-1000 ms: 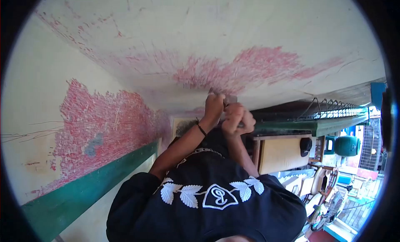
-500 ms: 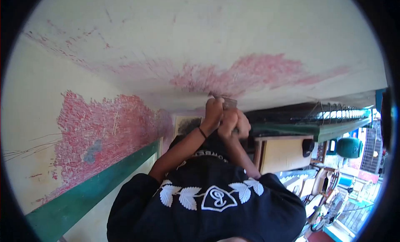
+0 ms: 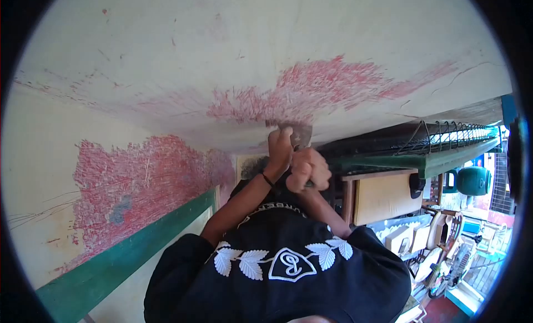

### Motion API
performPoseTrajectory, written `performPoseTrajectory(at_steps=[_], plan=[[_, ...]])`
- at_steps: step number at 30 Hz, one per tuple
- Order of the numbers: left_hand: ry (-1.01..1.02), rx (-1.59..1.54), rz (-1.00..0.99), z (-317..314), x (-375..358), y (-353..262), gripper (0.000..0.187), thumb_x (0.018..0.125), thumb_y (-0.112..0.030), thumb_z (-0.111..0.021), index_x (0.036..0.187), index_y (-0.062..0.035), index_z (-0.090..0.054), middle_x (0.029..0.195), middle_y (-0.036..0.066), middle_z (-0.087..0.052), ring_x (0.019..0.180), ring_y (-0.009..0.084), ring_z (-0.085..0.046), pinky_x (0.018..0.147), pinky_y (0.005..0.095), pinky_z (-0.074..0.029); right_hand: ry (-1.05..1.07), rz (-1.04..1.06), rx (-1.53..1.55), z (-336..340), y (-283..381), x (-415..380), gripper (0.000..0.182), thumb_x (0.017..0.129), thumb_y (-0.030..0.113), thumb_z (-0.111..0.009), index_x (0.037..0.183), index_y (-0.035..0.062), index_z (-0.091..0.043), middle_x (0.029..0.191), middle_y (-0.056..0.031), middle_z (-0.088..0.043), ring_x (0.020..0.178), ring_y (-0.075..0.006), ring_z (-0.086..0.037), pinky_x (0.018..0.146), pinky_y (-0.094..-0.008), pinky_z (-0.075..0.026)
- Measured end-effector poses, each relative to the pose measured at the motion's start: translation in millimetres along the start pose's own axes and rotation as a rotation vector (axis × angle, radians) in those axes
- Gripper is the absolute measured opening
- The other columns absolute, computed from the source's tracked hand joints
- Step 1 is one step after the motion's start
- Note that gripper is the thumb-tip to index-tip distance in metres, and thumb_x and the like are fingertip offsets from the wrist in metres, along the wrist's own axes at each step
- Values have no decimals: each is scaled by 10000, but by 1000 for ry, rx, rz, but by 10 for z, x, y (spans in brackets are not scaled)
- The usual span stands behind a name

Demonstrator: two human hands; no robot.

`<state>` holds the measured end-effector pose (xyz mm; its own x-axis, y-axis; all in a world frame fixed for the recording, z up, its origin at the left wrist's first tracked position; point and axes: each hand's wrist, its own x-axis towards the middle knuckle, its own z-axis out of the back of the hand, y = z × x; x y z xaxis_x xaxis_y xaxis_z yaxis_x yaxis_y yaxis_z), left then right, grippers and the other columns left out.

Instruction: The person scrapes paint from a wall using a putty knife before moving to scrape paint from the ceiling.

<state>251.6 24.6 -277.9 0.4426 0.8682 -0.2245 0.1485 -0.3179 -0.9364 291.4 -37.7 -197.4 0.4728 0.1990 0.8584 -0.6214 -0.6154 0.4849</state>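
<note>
In my closed right hand (image 3: 309, 169) is the handle of a flat metal scraper (image 3: 301, 135), the fingers wrapped round it. My left hand (image 3: 280, 149), with a dark band at its wrist, is closed at the near side of the blade, its thumb and fingers pressed to it. The blade's far edge meets the pale wall (image 3: 266, 34) just below a scraped pinkish-red patch (image 3: 333, 81). Both hands are close together in front of my chest. Part of the handle is hidden by my fingers.
A larger red scraped area (image 3: 139, 181) covers the left wall above a green trim board (image 3: 127, 231). To the right, a green shelf (image 3: 438, 162) carries a black wire rack (image 3: 444, 135). Beyond are a tan board (image 3: 386, 199), a green container (image 3: 474, 180) and cluttered furniture.
The red patch on the wall now appears farther left and slightly higher in view. My right hand has turned, showing more of its knuckles, and more of the blade's face shows.
</note>
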Motion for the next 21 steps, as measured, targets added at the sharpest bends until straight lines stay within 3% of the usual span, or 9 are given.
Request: performPoseTrajectory(at_steps=[3,5,7,11,14,17,19,21], plan=[[-15,-61,50,-14,-80,18,308,935,-216,-539,695,-26,-572,669,4,-556,595,114,-506,554,348,-409,89,-184,-226,80,50,9,249,887,-16,-522,650,-57,-585,608,-140,-621,517,-247,-623,497,-370,-524],[-29,-156,114,-135,-74,-274,294,932,-218,-545,725,-13,-583,692,12,-565,606,128,-512,567,367,-411,44,-59,-165,55,-87,45,212,866,-24,-545,660,-55,-584,629,-155,-633,533,-259,-635,506,-354,-520],[-5,17,58,36,-63,14,324,952,-210,-532,683,-35,-570,658,9,-580,585,118,-512,570,361,-436,12,31,-121,118,-41,-31,177,845,-32,-568,670,-53,-583,649,-170,-646,548,-271,-646,515,-339,-516],[21,258,26,106,52,-36,360,963,-203,-509,638,-51,-539,625,2,-556,570,109,-497,559,374,-421,77,-137,-348,73,-29,-20,186,842,-30,-575,656,-37,-567,650,-166,-651,547,-283,-649,516,-361,-523],[16,-28,89,-105,-99,-437,312,932,-201,-522,714,1,-616,697,14,-611,626,129,-555,578,351,-436,16,-94,-159,93,42,36,207,870,-28,-569,665,-46,-586,656,-168,-652,567,-290,-658,522,-360,-524],[16,-5,142,41,34,-84,332,951,-194,-535,657,-45,-572,643,7,-589,574,118,-511,561,360,-435,21,-119,-173,63,-59,-91,251,905,10,-554,673,-52,-625,655,-160,-656,567,-282,-661,536,-359,-531],[51,246,-29,134,84,148,327,950,-200,-537,669,-42,-590,669,24,-624,583,136,-525,569,356,-444,30,-197,-264,110,14,-59,251,899,-7,-542,660,-49,-606,647,-158,-653,554,-278,-655,539,-361,-534],[11,-46,137,-100,-47,-276,323,951,-200,-535,680,-34,-596,681,39,-639,593,142,-543,575,349,-455,-23,-165,-207,99,79,64,237,895,-24,-529,670,-62,-593,657,-163,-657,545,-269,-645,538,-355,-531]])
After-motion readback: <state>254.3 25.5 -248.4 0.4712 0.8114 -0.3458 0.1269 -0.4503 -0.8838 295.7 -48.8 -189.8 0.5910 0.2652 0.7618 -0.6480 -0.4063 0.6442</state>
